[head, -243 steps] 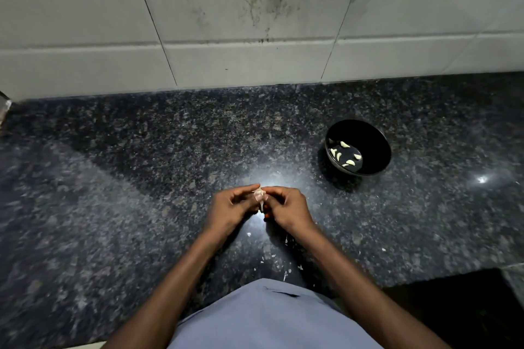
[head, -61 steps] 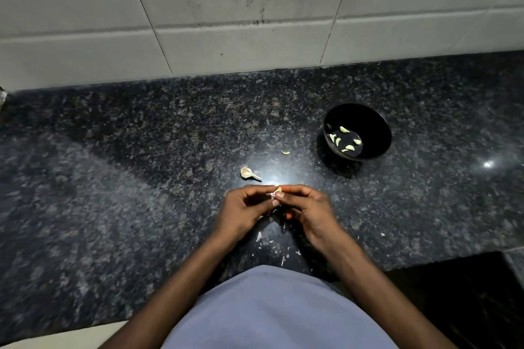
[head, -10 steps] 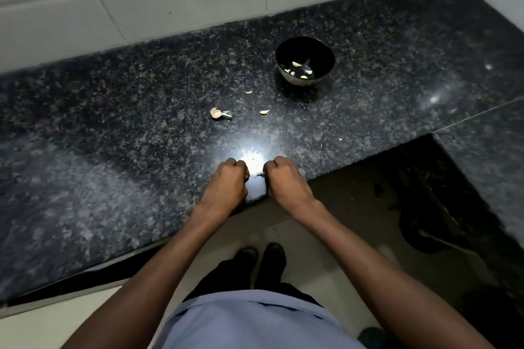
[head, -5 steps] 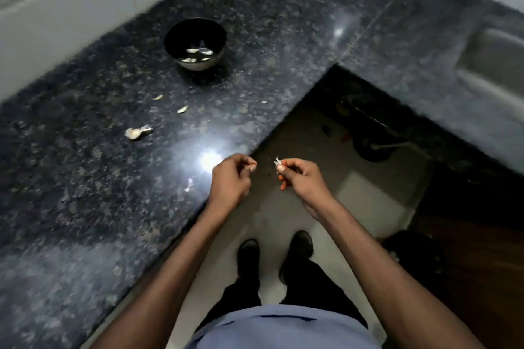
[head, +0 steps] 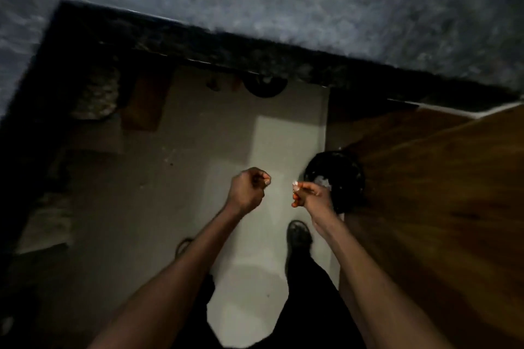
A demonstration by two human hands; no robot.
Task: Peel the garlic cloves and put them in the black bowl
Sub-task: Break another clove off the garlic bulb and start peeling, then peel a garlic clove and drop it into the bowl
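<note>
Garlic peel scrap [head: 295,183] sits pinched at the right hand [head: 312,198] fingers' tips; left hand [head: 247,192] fingers curl together.

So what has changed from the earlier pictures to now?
The person turned away from the counter; the black bowl is out of view. The hands moved apart over the floor, near a dark bin. Unchanged: right hand pinches a pale scrap, left hand stays curled.

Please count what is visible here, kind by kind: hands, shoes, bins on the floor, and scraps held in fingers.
Bare hands: 2, left hand, right hand.
Dark shoes: 2, right shoe, left shoe mostly behind the forearm.
Round black bin on the floor: 1.
Small pale scrap pinched by the right hand: 1.
Total: 6.
</note>
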